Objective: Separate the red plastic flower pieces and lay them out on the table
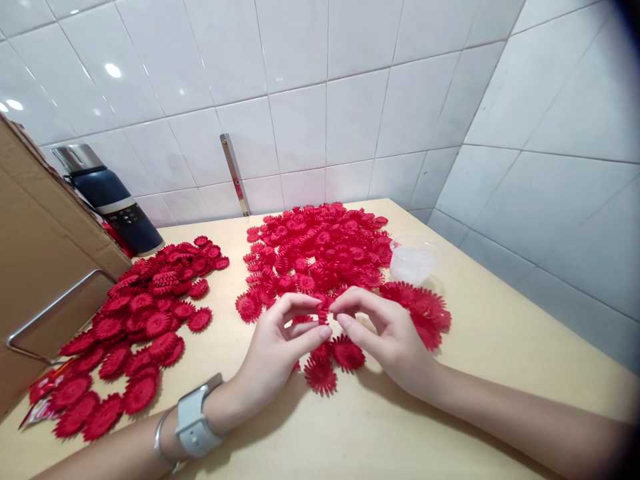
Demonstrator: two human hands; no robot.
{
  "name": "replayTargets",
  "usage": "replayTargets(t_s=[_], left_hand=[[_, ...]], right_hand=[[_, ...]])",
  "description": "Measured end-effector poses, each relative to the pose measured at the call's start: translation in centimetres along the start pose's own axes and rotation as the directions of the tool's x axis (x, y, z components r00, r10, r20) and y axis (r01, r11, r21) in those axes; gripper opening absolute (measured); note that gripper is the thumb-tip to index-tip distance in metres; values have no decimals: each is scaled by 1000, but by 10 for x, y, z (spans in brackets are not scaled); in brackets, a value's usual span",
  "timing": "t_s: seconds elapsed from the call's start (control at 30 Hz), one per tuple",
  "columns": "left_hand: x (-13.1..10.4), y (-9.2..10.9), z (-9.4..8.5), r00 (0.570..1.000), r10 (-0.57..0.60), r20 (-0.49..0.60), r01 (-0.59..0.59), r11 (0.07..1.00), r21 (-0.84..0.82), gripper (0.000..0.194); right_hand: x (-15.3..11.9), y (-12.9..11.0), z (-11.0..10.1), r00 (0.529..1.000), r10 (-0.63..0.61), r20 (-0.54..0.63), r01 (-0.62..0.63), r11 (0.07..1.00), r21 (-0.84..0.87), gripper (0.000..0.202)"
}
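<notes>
A small red fringed paper flower [323, 311] is held up between my hands, seen nearly edge-on. My left hand [285, 337], with a watch at its wrist, grips the flower between thumb and index finger. From the other side, the curled fingertips of my right hand [393, 333] pinch at its edge. Just below lie loose red flowers [321, 373] on the pale table [280, 433]. Behind my hands spreads a large heap of the same flowers [320, 243]. Stacked larger red fringed pieces [425, 310] sit right of my right hand.
Another pile of red flowers [145, 320] covers the left side. A dark blue flask [117, 200] leans beside a cardboard box [50, 220] with a metal wire handle [55, 310]. At the back right is a clear plastic bag [413, 262]. A metal strip [234, 175] rests against the tiled wall [300, 127].
</notes>
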State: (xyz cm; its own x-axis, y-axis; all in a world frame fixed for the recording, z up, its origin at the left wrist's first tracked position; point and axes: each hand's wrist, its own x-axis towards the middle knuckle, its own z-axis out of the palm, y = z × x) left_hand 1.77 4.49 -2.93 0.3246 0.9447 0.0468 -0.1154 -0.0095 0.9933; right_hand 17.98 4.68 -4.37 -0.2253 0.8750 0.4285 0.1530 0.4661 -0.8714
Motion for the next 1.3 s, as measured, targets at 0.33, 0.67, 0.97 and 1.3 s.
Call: replayTargets(t_s=[0.33,0.67,0.97,1.3], left_hand=[[-3,0,2,998,67,-16,-63,982,178,23],[-1,-1,-1,999,4,-54,12,954,300,11],[-3,-1,-3,997,7,-73,19,940,341,11],[-2,-7,-6,975,37,-221,37,946,322,18]], right_hand=[[5,-3,1,965,222,142,-250,942,225,8],[5,-3,1,965,220,145,-244,953,179,10],[4,-2,3,957,243,156,-264,955,138,10],[5,10,3,951,218,-220,-227,974,-14,11]])
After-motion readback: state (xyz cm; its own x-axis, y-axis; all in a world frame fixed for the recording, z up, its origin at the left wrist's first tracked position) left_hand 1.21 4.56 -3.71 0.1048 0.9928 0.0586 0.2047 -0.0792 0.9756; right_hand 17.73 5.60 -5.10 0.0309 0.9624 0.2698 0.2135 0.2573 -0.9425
